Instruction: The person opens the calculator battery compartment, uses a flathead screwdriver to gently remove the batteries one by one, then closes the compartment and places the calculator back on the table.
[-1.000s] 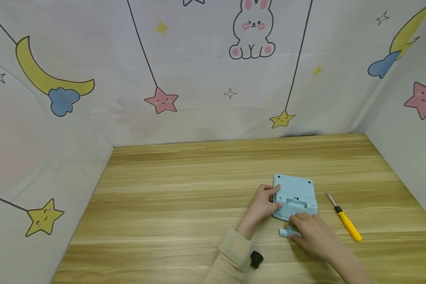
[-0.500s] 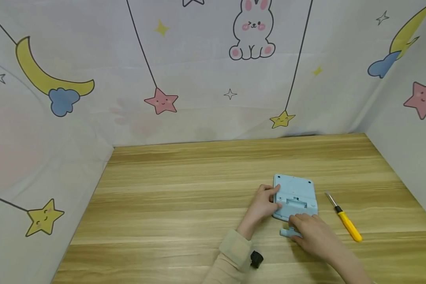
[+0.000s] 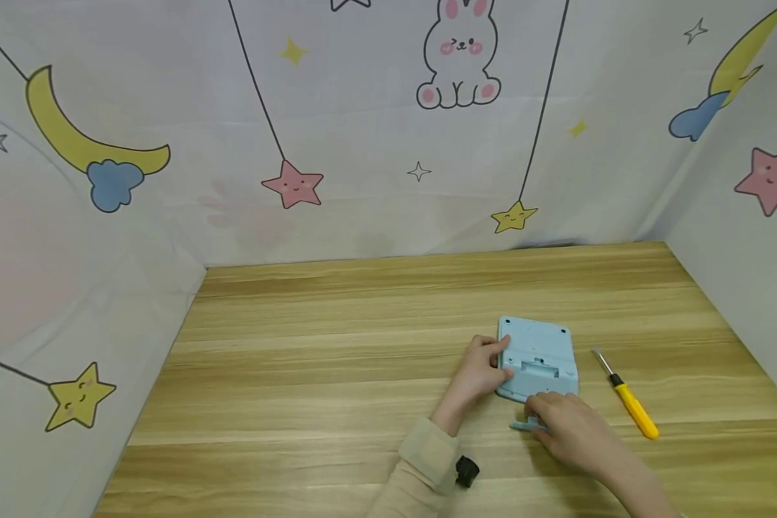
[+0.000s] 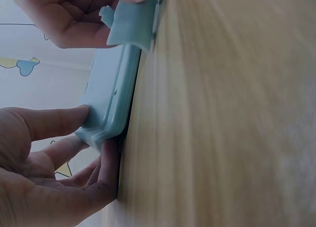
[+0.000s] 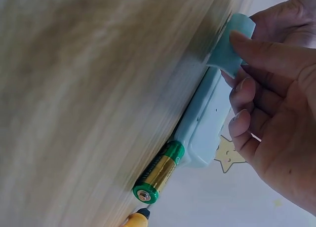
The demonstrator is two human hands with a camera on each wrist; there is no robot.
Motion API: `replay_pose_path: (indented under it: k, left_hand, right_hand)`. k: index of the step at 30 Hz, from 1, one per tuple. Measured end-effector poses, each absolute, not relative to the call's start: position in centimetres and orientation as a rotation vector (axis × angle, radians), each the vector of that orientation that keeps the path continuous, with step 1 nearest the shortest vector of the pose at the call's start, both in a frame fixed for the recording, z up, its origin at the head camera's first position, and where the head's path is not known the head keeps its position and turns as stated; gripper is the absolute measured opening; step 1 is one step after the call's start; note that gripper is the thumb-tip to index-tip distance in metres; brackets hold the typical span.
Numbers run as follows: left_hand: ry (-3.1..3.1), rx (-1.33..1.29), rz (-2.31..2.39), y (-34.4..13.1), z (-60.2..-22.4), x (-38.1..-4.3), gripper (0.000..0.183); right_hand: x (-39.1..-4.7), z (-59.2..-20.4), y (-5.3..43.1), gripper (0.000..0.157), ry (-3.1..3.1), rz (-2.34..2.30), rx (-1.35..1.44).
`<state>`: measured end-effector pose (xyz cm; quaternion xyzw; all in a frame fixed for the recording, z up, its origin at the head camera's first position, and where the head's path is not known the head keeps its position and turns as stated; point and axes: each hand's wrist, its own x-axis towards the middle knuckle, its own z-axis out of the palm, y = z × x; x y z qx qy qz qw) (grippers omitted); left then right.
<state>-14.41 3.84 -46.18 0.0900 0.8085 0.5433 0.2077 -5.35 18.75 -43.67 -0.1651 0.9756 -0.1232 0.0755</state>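
A light blue calculator [image 3: 536,342] lies with its back turned up, and its battery slot [image 3: 540,369] is uncovered. My left hand [image 3: 478,368] grips its left edge; in the left wrist view the thumb presses on the back while fingers reach under the rim. Close to the near edge, my right hand [image 3: 573,432] pinches a small light blue battery cover [image 5: 236,42] between thumb and fingers. The cover has a curved panel and a small tab [image 4: 106,16]. Beside the calculator in the right wrist view lies a green and gold battery [image 5: 160,170]; the right hand hides it in the head view.
A screwdriver [image 3: 628,399] with a yellow handle lies to the right of the calculator. A small black object [image 3: 467,471] sits by the left sleeve. Printed cloth walls [image 3: 375,230] border the wooden tabletop [image 3: 311,388] at the back and sides.
The battery cover has tilted in the right hand, so its panel shows as a thin edge in the head view. The left hand and the calculator have stayed put.
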Motion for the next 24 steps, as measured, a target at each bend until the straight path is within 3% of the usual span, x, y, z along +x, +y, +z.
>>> replay_pose_path:
  k: [24]
  left_hand:
    - [2.260,0.272,1.503,3.66,-46.19,-14.42,0.060]
  right_hand:
    - [-5.88,-43.38,19.41,0.009,3.092,-0.337,-0.599]
